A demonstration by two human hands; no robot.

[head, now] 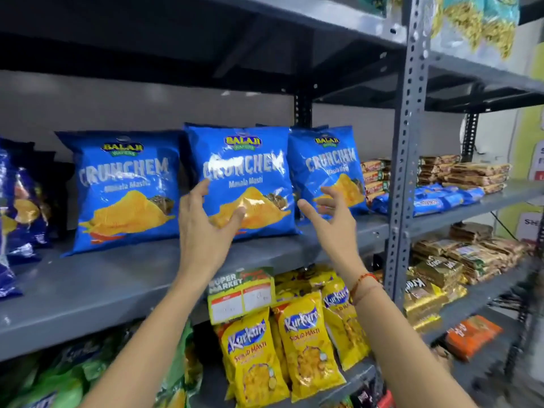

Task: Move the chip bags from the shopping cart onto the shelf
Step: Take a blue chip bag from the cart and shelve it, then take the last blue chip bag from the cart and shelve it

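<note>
Three blue Crunchem chip bags stand upright side by side on the grey shelf [123,278]: a left bag [126,189], a middle bag [244,172] and a right bag [326,169]. My left hand [203,225] is raised in front of the middle bag's lower left, fingers spread, fingertips at or just off its face. My right hand [332,219] hovers open between the middle and right bags, holding nothing. The shopping cart is out of view.
Dark blue snack bags [20,207] crowd the shelf's far left. Below hang yellow Kurkure bags [303,346] and a price tag [241,293]; green bags [59,378] sit lower left. A grey perforated upright [409,160] divides off the right rack of biscuit packs [447,189].
</note>
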